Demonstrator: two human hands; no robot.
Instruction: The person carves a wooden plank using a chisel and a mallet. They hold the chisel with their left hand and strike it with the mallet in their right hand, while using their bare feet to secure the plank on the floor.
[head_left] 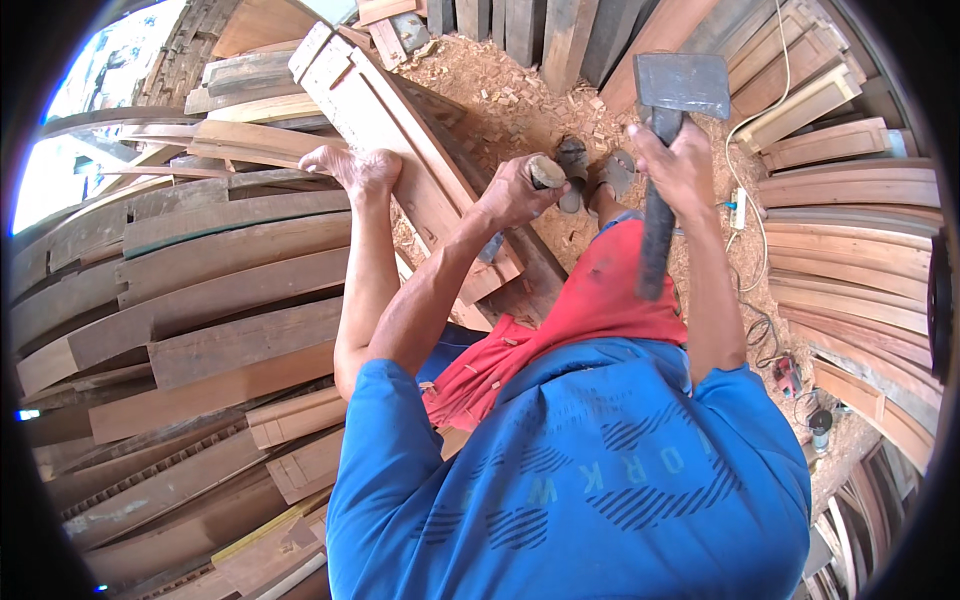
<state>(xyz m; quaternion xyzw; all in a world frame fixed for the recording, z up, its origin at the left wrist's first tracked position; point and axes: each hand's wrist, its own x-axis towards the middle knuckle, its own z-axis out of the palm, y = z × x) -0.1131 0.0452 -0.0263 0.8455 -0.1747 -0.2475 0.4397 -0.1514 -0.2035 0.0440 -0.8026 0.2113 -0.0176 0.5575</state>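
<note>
My left hand (pixel 515 195) is closed round a chisel (pixel 547 172). Only the round, pale butt of its handle shows; the blade is hidden below the fist. In my right hand (pixel 684 165), a hammer (pixel 682 84) with a blocky dark head is held by its black handle, the head raised and to the right of the chisel. Beneath my left hand a long reddish-brown wooden workpiece (pixel 385 125) with stepped, grooved edges slants from the upper left toward my lap. My bare left foot (pixel 360 172) presses against its left side.
Stacked boards (pixel 230 235) fill the left side, and more planks (pixel 850 250) line the right. Wood chips (pixel 500 80) cover the floor around the sandals (pixel 572 170). A pale cable (pixel 765 235) runs down the right, near a red tool (pixel 787 375) and a small jar (pixel 820 430).
</note>
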